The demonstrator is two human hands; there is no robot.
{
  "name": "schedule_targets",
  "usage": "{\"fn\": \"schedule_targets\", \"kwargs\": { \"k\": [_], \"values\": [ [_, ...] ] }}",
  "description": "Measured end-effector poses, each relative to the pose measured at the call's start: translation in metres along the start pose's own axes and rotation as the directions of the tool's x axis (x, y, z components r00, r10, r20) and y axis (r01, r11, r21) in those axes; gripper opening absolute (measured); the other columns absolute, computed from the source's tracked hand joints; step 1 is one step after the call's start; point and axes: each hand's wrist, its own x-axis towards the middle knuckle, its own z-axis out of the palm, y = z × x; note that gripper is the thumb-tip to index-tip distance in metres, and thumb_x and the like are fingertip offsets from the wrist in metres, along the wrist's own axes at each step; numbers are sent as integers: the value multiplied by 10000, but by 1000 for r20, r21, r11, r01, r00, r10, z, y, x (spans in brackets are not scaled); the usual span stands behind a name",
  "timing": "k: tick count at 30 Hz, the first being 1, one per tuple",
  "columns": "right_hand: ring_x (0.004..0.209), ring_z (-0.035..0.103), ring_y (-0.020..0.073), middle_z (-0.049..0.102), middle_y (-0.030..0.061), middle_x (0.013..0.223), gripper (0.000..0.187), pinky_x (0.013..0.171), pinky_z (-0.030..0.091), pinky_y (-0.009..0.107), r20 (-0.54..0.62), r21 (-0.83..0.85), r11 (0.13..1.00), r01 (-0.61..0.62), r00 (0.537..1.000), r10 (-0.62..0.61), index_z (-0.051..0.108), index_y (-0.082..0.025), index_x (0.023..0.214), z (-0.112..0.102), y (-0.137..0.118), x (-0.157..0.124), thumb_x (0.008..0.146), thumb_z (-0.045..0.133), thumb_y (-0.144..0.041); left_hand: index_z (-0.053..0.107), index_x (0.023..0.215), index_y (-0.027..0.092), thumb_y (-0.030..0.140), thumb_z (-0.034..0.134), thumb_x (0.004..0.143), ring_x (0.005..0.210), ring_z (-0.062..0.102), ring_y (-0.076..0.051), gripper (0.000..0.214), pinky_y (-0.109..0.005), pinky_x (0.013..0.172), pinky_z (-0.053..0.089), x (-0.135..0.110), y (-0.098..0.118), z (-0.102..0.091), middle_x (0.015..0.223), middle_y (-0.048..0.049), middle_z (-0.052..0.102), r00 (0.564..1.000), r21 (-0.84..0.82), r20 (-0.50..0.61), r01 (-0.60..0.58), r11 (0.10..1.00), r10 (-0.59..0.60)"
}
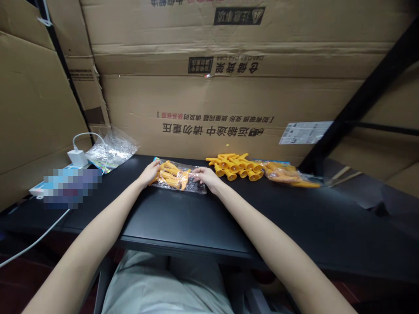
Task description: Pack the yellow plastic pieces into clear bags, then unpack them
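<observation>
A clear plastic bag [196, 186] with several orange-yellow plastic pieces inside lies on the black table before me. My left hand [150, 173] grips its left end, fingers closed on the film. At the right end, my right hand [206, 175] pinches the bag between thumb and fingers. The yellow pieces [170, 175] inside have slim shafts, and some look flared at one end. Just right of my right hand sits a stacked pile of loose yellow pieces [234, 165] with round cupped ends facing me.
Another filled bag [284, 174] lies right of the pile. Crumpled clear bags [113, 148] are at the back left, beside a power strip with a white charger [77, 157] and a cable. Cardboard [209, 96] walls the back; a black post [353, 96] slants at right.
</observation>
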Motion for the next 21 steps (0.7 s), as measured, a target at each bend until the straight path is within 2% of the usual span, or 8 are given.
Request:
{"fn": "schedule_targets", "kwargs": {
  "k": [3,7,13,18,21],
  "values": [
    [459,539,74,592,-21,559,210,406,327,167,66,65,997,-32,997,28,515,-167,694,-1,-4,-3,668,721,-132,519,1280,135,205,426,839,1273,466,-209,456,-315,1055,360,2,-3,1,1380,-102,505,1000,-30,-5,-2,1000,2],
    [424,470,52,611,-20,557,244,426,322,176,136,-33,999,-11,991,15,491,-168,667,0,-11,-9,668,734,-150,514,1287,134,214,465,832,1255,486,-227,464,-317,1044,376,3,-4,1,1381,-112,502,1000,-51,5,2,999,-2],
    [409,457,76,521,-67,428,298,457,330,191,94,-200,980,0,995,19,475,-190,685,4,-18,-15,636,767,-153,501,1291,131,130,468,795,1307,424,-209,498,-325,1084,329,2,-4,3,1433,-106,440,1000,-9,12,-2,1000,2],
    [396,487,87,500,-70,415,328,435,313,184,127,-12,1000,26,992,-24,424,-202,646,8,-9,-9,648,751,-198,494,1305,164,169,445,830,1268,473,-190,478,-317,1064,362,1,-4,7,1375,-89,511,998,-67,59,-26,997,30],
    [419,522,104,497,-64,411,336,455,358,194,99,92,995,36,994,-45,390,-211,614,10,-4,-7,663,722,-200,504,1295,170,198,488,816,1286,453,-221,479,-364,1098,315,-2,-3,9,1375,-94,511,996,38,72,-62,997,59]
  ]
}}
